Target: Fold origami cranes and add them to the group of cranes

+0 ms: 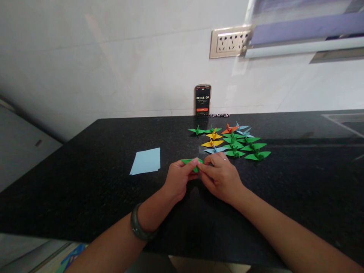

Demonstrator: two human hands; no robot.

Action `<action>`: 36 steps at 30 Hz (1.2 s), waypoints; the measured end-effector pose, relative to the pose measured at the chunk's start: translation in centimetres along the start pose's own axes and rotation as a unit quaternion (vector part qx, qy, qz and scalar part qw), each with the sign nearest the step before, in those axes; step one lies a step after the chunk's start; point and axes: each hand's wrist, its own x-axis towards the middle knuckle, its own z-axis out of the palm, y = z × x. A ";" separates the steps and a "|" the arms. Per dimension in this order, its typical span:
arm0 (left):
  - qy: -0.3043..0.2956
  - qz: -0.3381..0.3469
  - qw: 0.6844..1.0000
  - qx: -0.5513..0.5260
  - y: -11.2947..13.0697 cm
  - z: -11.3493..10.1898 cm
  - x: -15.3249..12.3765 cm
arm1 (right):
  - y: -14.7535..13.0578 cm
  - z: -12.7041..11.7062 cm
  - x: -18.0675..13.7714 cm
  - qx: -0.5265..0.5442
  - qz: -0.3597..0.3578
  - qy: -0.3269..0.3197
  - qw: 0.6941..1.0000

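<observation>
Between both hands is a piece of folded green paper [187, 161], partly covered by fingers. My left hand [179, 178] is closed on its left side, thumb on top and fingers beneath. From the right, my right hand [222, 174] pinches the paper's other end with thumb and fingertips. Just beyond the hands lies a group of finished paper cranes, among them green cranes [232, 146], a yellow crane [212, 143], an orange crane [229, 129] and a light blue crane [212, 151]. A stack of light blue paper squares [146, 161] rests to the left of my left hand.
A phone [203, 100] showing a timer leans upright on the wall, a beaded strap [219, 115] beside it. The black countertop [85, 182] extends to both sides. A sink edge [341, 123] appears at far right. A socket panel [231, 41] is on the wall.
</observation>
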 end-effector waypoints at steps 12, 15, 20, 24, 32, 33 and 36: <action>0.007 0.033 0.996 0.083 -0.3 -0.2 0.1 | 0.8 0.9 0.0 0.155 0.134 0.007 0.979; 0.009 0.059 0.994 0.096 -0.3 -0.2 0.1 | 0.5 0.8 0.0 0.178 0.144 0.001 0.973; 0.000 0.034 0.998 0.052 -0.1 -0.1 0.1 | 0.4 0.6 0.2 0.237 0.170 -0.024 0.956; -0.006 -0.019 0.997 0.070 0.1 -0.2 0.1 | 0.9 0.6 0.1 0.214 0.138 -0.018 0.967; 0.008 -0.029 0.999 0.036 0.1 -0.3 0.3 | 1.0 -0.1 -0.1 0.046 -0.001 0.015 0.999; 0.007 -0.028 0.999 0.028 0.1 -0.3 0.3 | 1.0 -0.1 -0.1 0.032 -0.017 0.003 0.999; 0.013 -0.032 0.999 0.033 0.1 -0.2 0.3 | 0.8 -0.1 0.0 0.018 -0.043 -0.013 0.999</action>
